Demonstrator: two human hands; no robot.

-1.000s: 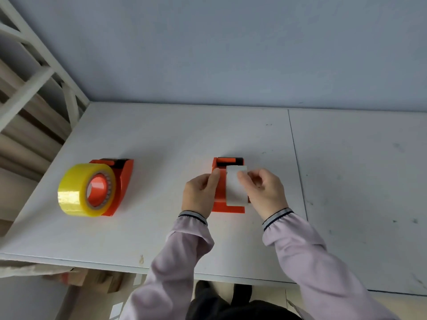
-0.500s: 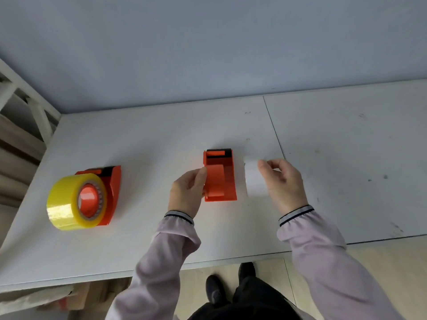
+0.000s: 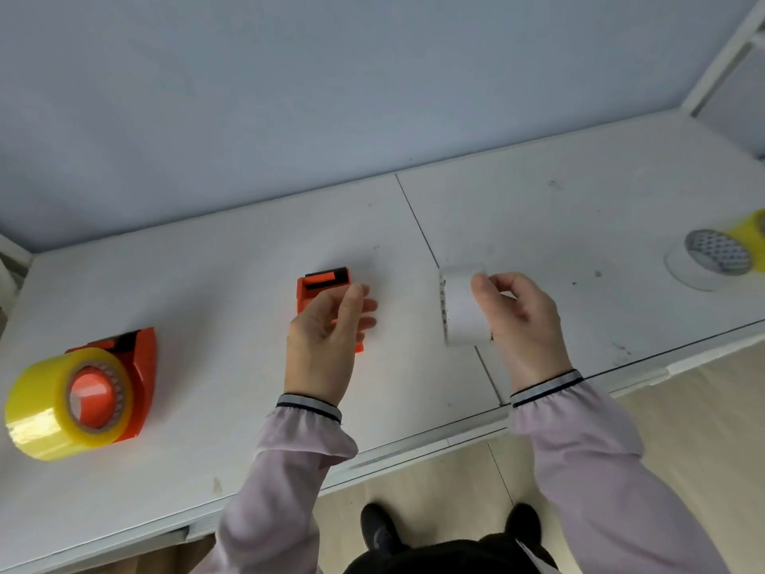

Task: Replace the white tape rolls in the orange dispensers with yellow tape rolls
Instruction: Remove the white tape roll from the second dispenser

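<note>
My right hand (image 3: 519, 325) grips a white tape roll (image 3: 461, 306), held just above the table to the right of the middle orange dispenser (image 3: 325, 283). That dispenser carries no roll. My left hand (image 3: 327, 337) hovers over its near part with the fingers loosely spread, hiding most of its body. At the far left a second orange dispenser (image 3: 143, 366) holds a yellow tape roll (image 3: 49, 408). At the right edge another white tape roll (image 3: 699, 263) lies flat, with a loose yellow tape roll (image 3: 749, 229) just behind it.
The white table (image 3: 207, 283) has a seam running front to back near my right hand. Its front edge runs diagonally below my wrists. A white frame post (image 3: 720, 60) rises at the back right. My shoes and the floor show below the table edge.
My right hand has carried the white roll further right, away from the dispenser. My left hand has let go of the dispenser's side and lifted over it. The view has swung right.
</note>
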